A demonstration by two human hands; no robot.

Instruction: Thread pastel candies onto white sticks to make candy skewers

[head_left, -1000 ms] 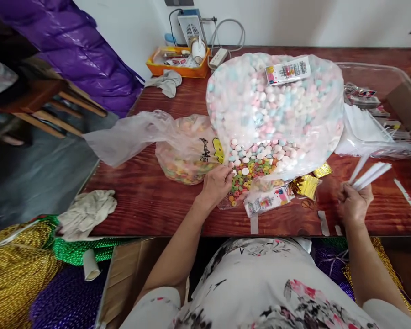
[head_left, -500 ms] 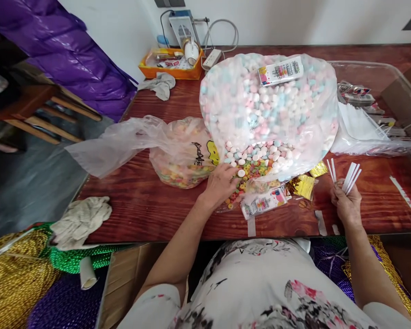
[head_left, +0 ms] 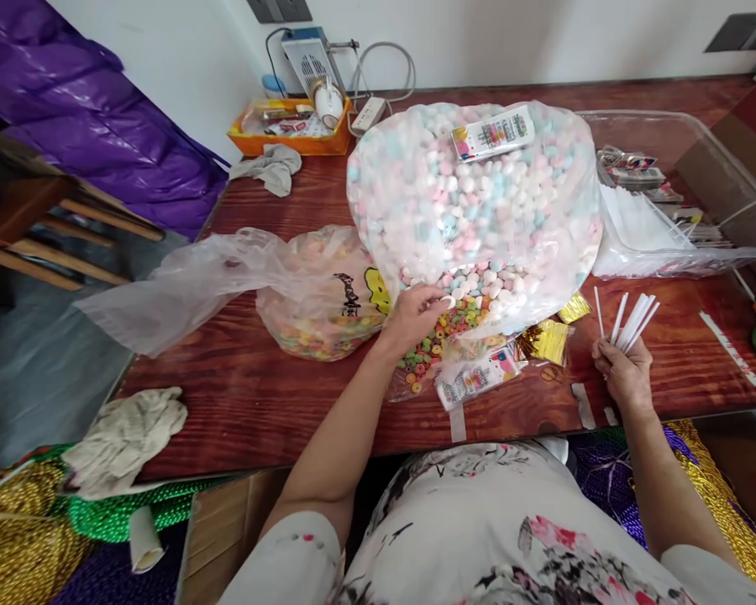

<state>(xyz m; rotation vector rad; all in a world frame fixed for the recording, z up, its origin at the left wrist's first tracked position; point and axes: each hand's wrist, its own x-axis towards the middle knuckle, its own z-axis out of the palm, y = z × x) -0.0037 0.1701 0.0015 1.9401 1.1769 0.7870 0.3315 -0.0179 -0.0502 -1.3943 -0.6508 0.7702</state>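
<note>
1. The big clear bag of pastel candies (head_left: 472,193) lies on the wooden desk (head_left: 258,395) and serves as the landmark here; its open mouth faces the person.
2. The left hand (head_left: 416,313) is at that mouth, fingers pinched narrow on one white ring candy (head_left: 448,301) at the lower edge of the pastel heap.
3. Just below the hand, a spill of coloured ring candies (head_left: 444,336) lies inside the mouth of the bag, touching the pastel pieces.
4. The right hand (head_left: 623,374) is to the lower right of the bag, well clear of it, closed around a bunch of white sticks (head_left: 630,321) that fan upward from the fist.
5. Left of the bag, touching it, sits a smaller plastic bag of ring candies (head_left: 318,294) with a yellow print; its loose plastic trails away to the left.
6. Between the bag's mouth and the right hand lie gold foil wrappers (head_left: 548,340) and a printed label card (head_left: 479,378); a similar card (head_left: 492,134) rests on top of the bag.
7. Right of the bag a clear plastic tray (head_left: 668,134) holds packets and clear sleeves.
8. Behind the bag, at the far left of the desk, stand an orange tray (head_left: 290,139) and a grey cloth (head_left: 270,168).
9. Another cloth (head_left: 126,437) hangs at the desk's near left corner.
</note>
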